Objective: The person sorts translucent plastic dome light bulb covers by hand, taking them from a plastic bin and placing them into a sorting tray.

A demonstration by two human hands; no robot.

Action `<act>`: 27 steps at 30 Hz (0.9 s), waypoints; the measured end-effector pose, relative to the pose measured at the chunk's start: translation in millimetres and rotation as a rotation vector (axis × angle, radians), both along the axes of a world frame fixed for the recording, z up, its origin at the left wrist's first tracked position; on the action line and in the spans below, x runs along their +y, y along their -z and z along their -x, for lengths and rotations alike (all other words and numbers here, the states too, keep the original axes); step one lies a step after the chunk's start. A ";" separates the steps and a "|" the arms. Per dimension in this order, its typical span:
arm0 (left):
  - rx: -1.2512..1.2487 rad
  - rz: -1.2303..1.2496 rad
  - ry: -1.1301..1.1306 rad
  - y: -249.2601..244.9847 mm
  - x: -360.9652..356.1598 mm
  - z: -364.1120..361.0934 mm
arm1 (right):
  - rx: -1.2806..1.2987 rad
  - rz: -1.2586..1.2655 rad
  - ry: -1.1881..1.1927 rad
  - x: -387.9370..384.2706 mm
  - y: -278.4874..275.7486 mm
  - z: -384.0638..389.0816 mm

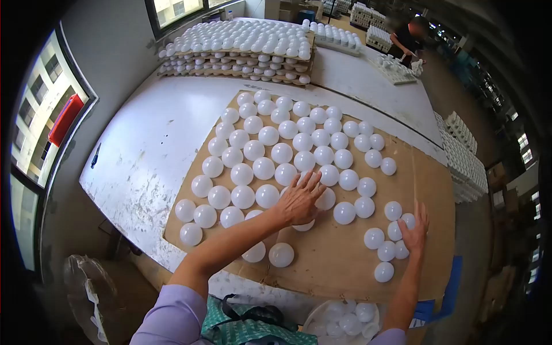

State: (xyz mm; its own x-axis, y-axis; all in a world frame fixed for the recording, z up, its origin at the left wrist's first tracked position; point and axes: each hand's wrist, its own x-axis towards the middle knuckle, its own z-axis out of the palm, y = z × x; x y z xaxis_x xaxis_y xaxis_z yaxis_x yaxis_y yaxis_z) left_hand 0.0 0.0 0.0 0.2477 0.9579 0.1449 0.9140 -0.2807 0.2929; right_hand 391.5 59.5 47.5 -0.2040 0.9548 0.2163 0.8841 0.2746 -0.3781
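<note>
Many white globe-shaped bulb covers (263, 168) stand on a brown cardboard sheet (322, 253) on the table. Over the middle of the sheet, my left hand (300, 200) is spread with its fingers apart, resting on or just above several globes and gripping none. At the right side my right hand (415, 225) lies open against a small cluster of globes (386, 250), its fingers stretched forward along the cluster's outer edge. Part of a globe is hidden under each hand. Two globes (281, 255) sit near the sheet's front edge.
Stacked layers of globes (236, 49) stand at the table's back. A bag of globes (345, 319) is at the front edge, close to my body. A dark pen-like tool (96, 156) lies at the left. A person (409, 39) works at the far right, beside a tray (395, 69).
</note>
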 end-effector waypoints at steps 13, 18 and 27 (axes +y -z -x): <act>-0.096 -0.037 0.074 -19.0 -29.7 -48.0 | -0.043 -0.001 -0.074 -44.9 38.7 3.4; -0.231 0.059 0.472 -39.8 -88.5 -122.1 | 0.003 -0.082 -0.034 -63.0 42.3 39.6; -0.121 -0.003 0.300 -4.7 -95.1 -148.4 | 0.064 -0.066 -0.045 -93.2 32.3 32.9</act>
State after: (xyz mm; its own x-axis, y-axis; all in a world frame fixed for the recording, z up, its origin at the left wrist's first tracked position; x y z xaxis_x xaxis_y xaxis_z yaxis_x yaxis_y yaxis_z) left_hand 148.4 -95.1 4.7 0.5001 0.8441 0.1935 0.7487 -0.5337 0.3932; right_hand 358.7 -33.7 15.2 -0.2303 0.9282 0.2921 0.8449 0.3397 -0.4131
